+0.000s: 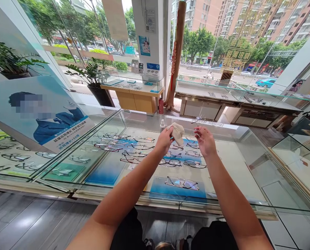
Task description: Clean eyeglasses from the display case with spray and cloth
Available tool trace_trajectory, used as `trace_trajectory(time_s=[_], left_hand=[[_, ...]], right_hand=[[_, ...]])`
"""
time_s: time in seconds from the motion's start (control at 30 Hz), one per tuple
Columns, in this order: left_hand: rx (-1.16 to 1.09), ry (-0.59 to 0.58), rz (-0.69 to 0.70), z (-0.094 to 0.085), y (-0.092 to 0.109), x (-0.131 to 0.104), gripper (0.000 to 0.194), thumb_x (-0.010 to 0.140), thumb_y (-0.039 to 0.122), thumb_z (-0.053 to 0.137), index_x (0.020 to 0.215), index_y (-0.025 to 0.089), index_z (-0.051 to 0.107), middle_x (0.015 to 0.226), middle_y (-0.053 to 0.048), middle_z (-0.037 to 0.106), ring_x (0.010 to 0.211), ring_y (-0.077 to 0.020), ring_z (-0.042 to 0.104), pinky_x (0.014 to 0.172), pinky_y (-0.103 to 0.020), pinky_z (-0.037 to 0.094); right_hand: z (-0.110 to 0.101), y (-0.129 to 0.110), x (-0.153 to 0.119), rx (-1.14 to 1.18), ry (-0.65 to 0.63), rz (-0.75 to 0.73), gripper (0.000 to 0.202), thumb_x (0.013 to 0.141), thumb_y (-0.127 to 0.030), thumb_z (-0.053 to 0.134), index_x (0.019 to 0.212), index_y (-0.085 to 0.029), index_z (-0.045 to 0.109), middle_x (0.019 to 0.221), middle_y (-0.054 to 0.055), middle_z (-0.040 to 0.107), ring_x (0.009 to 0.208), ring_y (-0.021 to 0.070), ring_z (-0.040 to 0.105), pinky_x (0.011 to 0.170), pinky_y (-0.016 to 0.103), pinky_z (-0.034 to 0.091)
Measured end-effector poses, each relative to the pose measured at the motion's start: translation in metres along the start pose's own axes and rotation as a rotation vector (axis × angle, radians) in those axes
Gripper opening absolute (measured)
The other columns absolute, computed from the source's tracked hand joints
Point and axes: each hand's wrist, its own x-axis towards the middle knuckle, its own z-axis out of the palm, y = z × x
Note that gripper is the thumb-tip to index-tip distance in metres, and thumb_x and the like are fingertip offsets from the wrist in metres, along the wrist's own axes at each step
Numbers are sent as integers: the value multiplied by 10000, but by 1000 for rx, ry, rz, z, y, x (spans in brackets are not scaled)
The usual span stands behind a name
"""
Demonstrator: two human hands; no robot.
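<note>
"While the left hand (164,140) and right hand (206,141) hang above the counter (230,152), what does each hold?"

"Left pinches a bunched cloth (178,134); right seems to grip thin glasses (193,133) near an edge, though they are too small to tell surely."

"Why the edge?"

"Probably to avoid smudges; bunching likely gives the cloth more thickness in the grip."

"And the bottle (162,125)?"

"Upright just beyond the left hand, presumably for easy reach."

"The frames (172,162) below?"

"Spread in rows inside the counter, perhaps so each shows from above."
</note>
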Motion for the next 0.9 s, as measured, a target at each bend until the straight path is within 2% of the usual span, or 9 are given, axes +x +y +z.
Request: trace_trajectory(time_s=[0.1,0.2,0.33,0.47,0.6,0.8,0.9], left_hand=[[-37,-2,-14,-4,-1,4,299,904,396,769,1124,220,668,1112,-69,748,1003,-183,719,928,-353,606],[-64,-29,10,-5,-3,7,387,916,372,788,1250,239,645,1262,-102,745,1143,-208,724,1054,-407,586],[-46,-167,9,-3,-3,8,625,922,449,798,1479,292,563,1534,-137,656,1453,-282,609,1215,-487,487],[103,-271,49,-5,-6,10,654,961,581,710,1541,328,544,1697,-129,509,1594,-332,465,1270,-558,411],[284,-273,290,-5,-4,5,710,986,584,676,1606,296,485,1716,-149,479,1622,-340,415,1313,-562,342],[650,-170,779,-2,9,-20,734,1003,500,667,1658,273,424,1749,-131,425,1632,-342,372,1343,-536,280],[766,-120,936,-1,11,-24,793,969,459,689,1674,250,394,1765,-142,391,1648,-352,333,1357,-548,234]], right_hand=[[-1,-1,0,8,-12,4,266,810,-520,870,867,-280,771,1044,44,788,901,191,671,759,335,543],[-2,-1,1,35,-20,16,243,809,-499,887,867,-283,792,1036,38,782,890,181,657,742,318,535],[-3,1,3,28,-33,14,246,802,-496,888,858,-278,787,1025,40,785,884,184,654,739,322,530],[-3,0,2,-37,-58,-14,233,832,-498,844,869,-280,771,1059,53,807,922,208,672,790,356,536],[0,-4,-1,-60,-87,-42,206,834,-476,829,856,-282,764,1034,52,823,928,216,681,827,367,533],[3,-9,-3,-165,-127,-97,192,858,-469,774,829,-283,737,944,41,809,917,229,684,847,380,528],[3,-11,-3,-199,-173,-147,165,867,-432,759,811,-279,739,881,25,786,889,217,682,835,368,511]])
